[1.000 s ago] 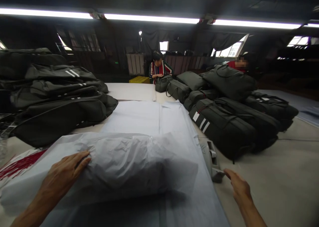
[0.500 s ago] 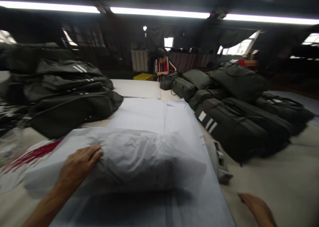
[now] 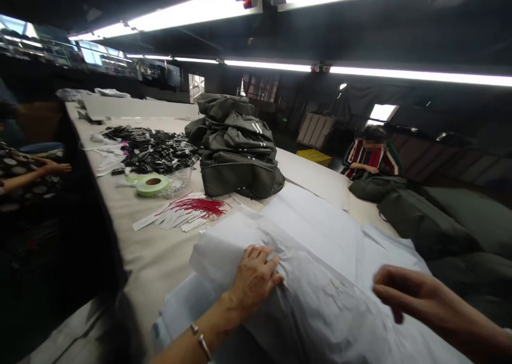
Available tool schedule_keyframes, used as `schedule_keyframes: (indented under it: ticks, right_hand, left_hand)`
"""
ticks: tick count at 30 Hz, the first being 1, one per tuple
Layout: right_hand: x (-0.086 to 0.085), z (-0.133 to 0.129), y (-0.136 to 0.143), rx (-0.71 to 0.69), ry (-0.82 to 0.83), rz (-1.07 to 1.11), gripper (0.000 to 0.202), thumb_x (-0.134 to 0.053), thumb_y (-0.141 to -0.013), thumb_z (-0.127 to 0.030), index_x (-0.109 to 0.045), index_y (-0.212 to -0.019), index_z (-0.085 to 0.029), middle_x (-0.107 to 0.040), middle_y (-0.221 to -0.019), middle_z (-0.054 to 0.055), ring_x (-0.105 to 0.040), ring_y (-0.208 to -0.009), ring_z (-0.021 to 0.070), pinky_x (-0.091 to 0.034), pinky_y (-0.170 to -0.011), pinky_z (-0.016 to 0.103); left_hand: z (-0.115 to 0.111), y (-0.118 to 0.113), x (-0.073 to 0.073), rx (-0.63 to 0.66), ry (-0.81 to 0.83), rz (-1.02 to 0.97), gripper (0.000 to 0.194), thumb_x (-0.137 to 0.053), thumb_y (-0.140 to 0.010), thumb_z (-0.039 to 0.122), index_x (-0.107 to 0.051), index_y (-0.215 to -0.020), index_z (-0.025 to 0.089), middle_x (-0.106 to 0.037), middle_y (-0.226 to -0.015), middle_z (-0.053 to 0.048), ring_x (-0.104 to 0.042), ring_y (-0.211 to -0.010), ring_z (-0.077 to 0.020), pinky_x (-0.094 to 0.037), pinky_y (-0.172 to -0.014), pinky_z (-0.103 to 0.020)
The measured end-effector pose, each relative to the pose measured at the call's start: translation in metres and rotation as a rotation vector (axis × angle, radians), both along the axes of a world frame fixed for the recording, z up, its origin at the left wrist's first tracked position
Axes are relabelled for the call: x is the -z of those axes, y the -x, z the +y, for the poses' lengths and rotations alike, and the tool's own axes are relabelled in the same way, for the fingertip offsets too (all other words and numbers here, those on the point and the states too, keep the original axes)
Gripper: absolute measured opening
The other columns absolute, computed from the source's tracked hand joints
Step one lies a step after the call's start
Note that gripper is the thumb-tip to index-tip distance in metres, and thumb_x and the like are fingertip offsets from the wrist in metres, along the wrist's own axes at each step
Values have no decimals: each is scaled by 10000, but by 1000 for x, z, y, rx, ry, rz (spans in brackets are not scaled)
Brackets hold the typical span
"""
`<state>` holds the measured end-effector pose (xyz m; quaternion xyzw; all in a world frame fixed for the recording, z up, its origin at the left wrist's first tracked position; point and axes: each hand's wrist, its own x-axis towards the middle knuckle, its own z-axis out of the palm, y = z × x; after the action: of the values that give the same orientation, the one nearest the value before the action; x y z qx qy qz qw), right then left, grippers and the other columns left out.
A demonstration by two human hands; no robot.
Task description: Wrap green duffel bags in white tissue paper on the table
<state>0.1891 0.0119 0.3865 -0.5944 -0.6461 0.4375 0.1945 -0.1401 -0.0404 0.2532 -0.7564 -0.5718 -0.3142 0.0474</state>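
A crumpled white wrapped bundle (image 3: 320, 294) lies across the front of the table; what is inside cannot be seen. My left hand (image 3: 258, 273) rests on its upper left part, fingers spread over the wrinkled wrapping. Above the bundle's right part, my right hand (image 3: 404, 292) hangs in the air, its fingers loosely bent and slightly blurred, with nothing visible in them. Under and behind the bundle are flat white sheets (image 3: 312, 215). Left of the sheets lie white tags with red strings (image 3: 200, 208).
Dark green bags (image 3: 240, 175) are stacked at the back middle, and more bags (image 3: 424, 215) lie at the right. A roll of pale green tape (image 3: 152, 184) sits near a heap of black pieces (image 3: 156, 148). One person (image 3: 372, 153) works across the table, another (image 3: 28, 175) at the left.
The view has swung left, bringing the tape roll and black pieces into sight. My right hand has risen from the lower right to above the bundle. My left hand stays on the wrapping.
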Motion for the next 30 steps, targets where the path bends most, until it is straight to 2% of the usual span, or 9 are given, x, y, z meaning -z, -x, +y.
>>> schedule_keyframes:
  ticks: [1, 3, 6, 9, 15, 19, 23, 27, 30]
  right_hand:
    - [-12, 9, 36, -239, 45, -27, 305, -779, -675, -488, -654, -687, -209, -595, -638, 16, -531, -579, 172, -467, -526, 289]
    - [-25, 27, 107, -480, 136, -124, 205, -694, -729, -392, -641, -695, -197, -547, -585, -23, -480, -542, 123, -396, -491, 237]
    - [-21, 55, 185, -662, 145, -342, 107, -668, -678, -285, -664, -714, -184, -537, -560, -55, -438, -511, 83, -316, -457, 199]
    - [-1, 81, 218, -776, 118, -553, 135, -692, -633, -275, -708, -735, -189, -566, -558, -59, -467, -521, 88, -293, -446, 199]
    - [28, 108, 238, -898, 48, -837, 103, -735, -587, -207, -733, -690, -204, -613, -566, -35, -543, -530, 131, -349, -477, 233]
    - [36, 106, 248, -1025, -148, -983, 100, -809, -602, -229, -710, -611, -214, -551, -489, -21, -518, -473, 138, -318, -466, 248]
    - [41, 111, 248, -1165, -383, -1030, 314, -894, -570, -385, -681, -696, -192, -596, -609, 3, -546, -509, 148, -332, -478, 249]
    - [50, 137, 227, -1202, -400, -863, 546, -836, -566, -623, -650, -867, -207, -635, -792, 25, -589, -681, 196, -444, -630, 295]
    - [65, 161, 198, -1015, -235, -557, 719, -803, -570, -671, -626, -1106, -225, -631, -1090, 79, -599, -956, 253, -473, -859, 368]
  left_hand:
    - [1, 3, 3, 3, -8, -6, 390, -604, -884, 536, -638, -1173, 276, -640, -1253, -51, -568, -1168, -255, -381, -1065, -490]
    - [4, 9, 7, 23, -1, 4, 431, -569, -884, 581, -617, -1215, 309, -624, -1277, -52, -544, -1210, -273, -351, -1086, -526]
    - [5, 16, 10, 78, 24, 9, 495, -539, -889, 606, -565, -1288, 313, -590, -1325, -62, -509, -1258, -289, -324, -1107, -539]
    - [5, 21, 10, 127, 36, -54, 556, -554, -884, 605, -526, -1318, 259, -589, -1340, -57, -498, -1278, -276, -275, -1148, -518]
    - [7, 27, 18, 169, 12, -132, 559, -528, -906, 597, -531, -1280, 182, -606, -1338, -55, -476, -1305, -242, -113, -1212, -466]
    - [9, 29, 24, 170, -16, -86, 542, -532, -896, 610, -572, -1227, 183, -612, -1330, -64, -471, -1308, -252, -97, -1213, -486]
    - [10, 32, 23, 164, -85, -58, 524, -505, -901, 623, -608, -1167, 184, -628, -1304, -59, -489, -1286, -251, -37, -1219, -486]
    - [11, 35, 23, 155, -134, -20, 492, -478, -916, 604, -626, -1133, 187, -635, -1291, -42, -512, -1247, -248, 49, -1217, -484]
    - [12, 33, 27, 153, -186, 9, 459, -462, -929, 565, -643, -1089, 175, -656, -1248, -52, -536, -1208, -263, 58, -1212, -519]
